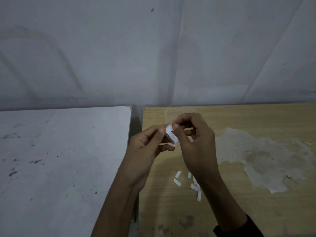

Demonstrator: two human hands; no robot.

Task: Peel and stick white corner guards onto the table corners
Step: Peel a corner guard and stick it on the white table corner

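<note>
One corner guard (171, 139) is pinched steady by the left hand (145, 142) over the wooden table (239, 117), while its white backing (169, 129) is pinched by the right hand (196, 139), seemingly for peeling.

Corner guard (169, 132) perhaps half behind fingers (183, 119)

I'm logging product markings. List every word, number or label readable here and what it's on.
None readable. The corner guard pinched between the left hand and right hand, the white strips on the wooden table, the white table and the wall all show no print.
</note>
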